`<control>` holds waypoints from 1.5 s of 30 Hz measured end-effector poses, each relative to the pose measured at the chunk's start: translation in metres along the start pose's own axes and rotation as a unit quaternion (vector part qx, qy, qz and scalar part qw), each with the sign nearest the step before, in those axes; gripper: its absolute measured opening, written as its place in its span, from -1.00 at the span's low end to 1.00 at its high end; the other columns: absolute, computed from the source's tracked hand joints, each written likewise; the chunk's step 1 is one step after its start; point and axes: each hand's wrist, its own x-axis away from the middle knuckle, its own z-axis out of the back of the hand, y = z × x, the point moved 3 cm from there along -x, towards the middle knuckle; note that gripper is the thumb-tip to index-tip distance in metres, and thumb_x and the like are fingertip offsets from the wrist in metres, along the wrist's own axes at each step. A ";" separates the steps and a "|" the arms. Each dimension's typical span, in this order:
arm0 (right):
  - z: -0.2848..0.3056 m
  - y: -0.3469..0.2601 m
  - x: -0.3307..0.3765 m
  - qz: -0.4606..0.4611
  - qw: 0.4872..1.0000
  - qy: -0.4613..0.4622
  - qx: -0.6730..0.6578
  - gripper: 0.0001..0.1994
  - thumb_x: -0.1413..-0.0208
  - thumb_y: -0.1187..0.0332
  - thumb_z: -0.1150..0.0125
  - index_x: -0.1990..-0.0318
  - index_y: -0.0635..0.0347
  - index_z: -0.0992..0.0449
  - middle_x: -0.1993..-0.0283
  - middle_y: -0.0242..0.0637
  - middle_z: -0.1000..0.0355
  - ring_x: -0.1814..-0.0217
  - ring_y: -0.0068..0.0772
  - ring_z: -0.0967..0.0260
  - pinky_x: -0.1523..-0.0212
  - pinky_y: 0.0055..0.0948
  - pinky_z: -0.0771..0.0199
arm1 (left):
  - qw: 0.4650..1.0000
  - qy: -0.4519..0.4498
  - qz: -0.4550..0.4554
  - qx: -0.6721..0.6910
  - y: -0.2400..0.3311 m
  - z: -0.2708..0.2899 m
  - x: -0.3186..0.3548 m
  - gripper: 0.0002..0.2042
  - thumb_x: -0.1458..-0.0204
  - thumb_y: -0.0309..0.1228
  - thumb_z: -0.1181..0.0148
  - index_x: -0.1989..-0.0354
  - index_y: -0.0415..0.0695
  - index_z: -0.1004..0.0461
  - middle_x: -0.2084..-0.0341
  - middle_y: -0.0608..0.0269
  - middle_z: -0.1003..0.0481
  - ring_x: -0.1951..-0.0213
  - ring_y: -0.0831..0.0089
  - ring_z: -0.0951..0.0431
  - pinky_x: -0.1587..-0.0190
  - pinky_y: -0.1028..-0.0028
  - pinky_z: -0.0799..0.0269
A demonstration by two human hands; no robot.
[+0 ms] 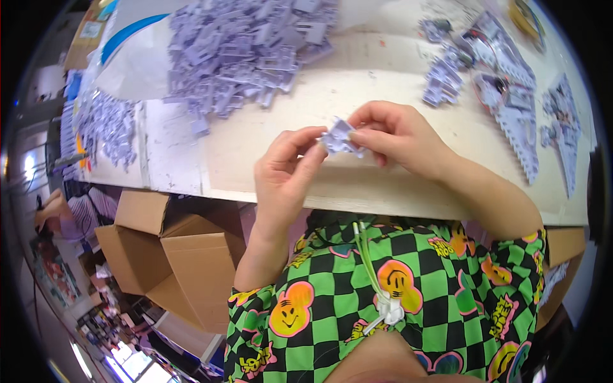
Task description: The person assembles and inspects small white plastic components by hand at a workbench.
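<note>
Between my two hands, above the near part of the white table, is a small pale lilac plastic part (pixel 340 138) with raised walls and a hollow inside. The thumb and fingers of my left hand (pixel 285 167) pinch its left edge. My right hand (pixel 397 138) grips the opposite side with thumb and forefinger. Beyond them lies a large heap of similar lilac plastic parts (pixel 249 54). To the right is a small cluster of joined lilac parts (pixel 442 82).
A smaller pile of lilac pieces (pixel 110 127) lies at the table's left end. Toothed lilac assemblies (pixel 511 115) with small fittings rest at the right, near a roll of tape (pixel 527 24). An open cardboard box (pixel 191 262) stands below the table's front edge.
</note>
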 end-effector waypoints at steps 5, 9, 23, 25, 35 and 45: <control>0.007 -0.001 0.004 0.041 0.974 0.079 0.207 -0.78 -0.08 0.31 -0.17 0.19 0.24 -0.46 0.44 -0.42 -0.43 0.54 -0.72 -0.25 0.51 -0.65 -0.27 | 0.882 0.242 -0.133 -0.382 0.013 0.080 -0.016 -0.67 -0.08 -0.48 -0.07 -0.04 -0.26 -0.37 0.11 0.11 -0.43 0.14 0.43 -0.43 0.10 0.49 -0.33; 0.007 0.000 0.004 0.048 0.969 0.080 0.228 -0.80 -0.09 0.35 -0.15 0.16 0.24 -0.46 0.39 -0.43 -0.45 0.51 -0.73 -0.27 0.49 -0.67 -0.27 | 0.756 0.344 -0.135 -0.541 -0.012 0.151 -0.029 -0.58 -0.06 -0.37 -0.09 -0.08 -0.33 -0.30 0.07 -0.09 -0.41 0.04 0.06 -0.36 -0.06 0.24 -0.22; 0.005 -0.009 0.011 0.016 0.975 0.097 0.198 -0.81 -0.13 0.43 -0.11 0.13 0.29 -0.41 0.34 -0.42 -0.43 0.46 -0.75 -0.26 0.44 -0.71 -0.26 | 0.872 0.288 -0.072 -0.390 0.003 0.127 -0.021 -0.66 0.15 -0.47 -0.31 0.14 -0.29 -0.51 0.33 0.17 -0.50 0.26 0.39 -0.44 0.11 0.47 -0.33; 0.005 -0.009 0.011 0.001 0.976 0.096 0.193 -0.81 -0.12 0.43 -0.11 0.13 0.29 -0.41 0.35 -0.42 -0.43 0.46 -0.75 -0.25 0.44 -0.71 -0.25 | 0.872 0.311 -0.090 -0.367 0.002 0.132 -0.008 -0.68 0.17 -0.54 -0.30 0.16 -0.27 -0.52 0.40 0.26 -0.48 0.29 0.51 -0.41 0.16 0.56 -0.31; 0.005 -0.007 0.008 0.038 0.967 0.085 0.237 -0.80 -0.10 0.45 -0.12 0.13 0.29 -0.42 0.37 -0.42 -0.42 0.47 -0.74 -0.24 0.47 -0.70 -0.25 | 0.930 0.235 -0.137 -0.247 0.004 0.090 0.025 -0.63 0.30 -0.59 -0.40 0.21 -0.31 -0.53 0.41 0.32 -0.47 0.33 0.57 -0.36 0.19 0.59 -0.29; -0.008 -0.025 0.015 0.217 0.933 0.084 0.274 -0.71 -0.06 0.44 -0.16 0.03 0.21 -0.42 0.26 -0.36 -0.43 0.57 -0.73 -0.16 0.51 -0.70 -0.23 | 0.967 0.031 0.058 0.246 -0.008 0.024 0.030 -0.53 0.14 -0.33 -0.37 0.09 -0.38 -0.43 0.33 0.14 -0.53 0.40 0.59 -0.44 0.27 0.65 -0.35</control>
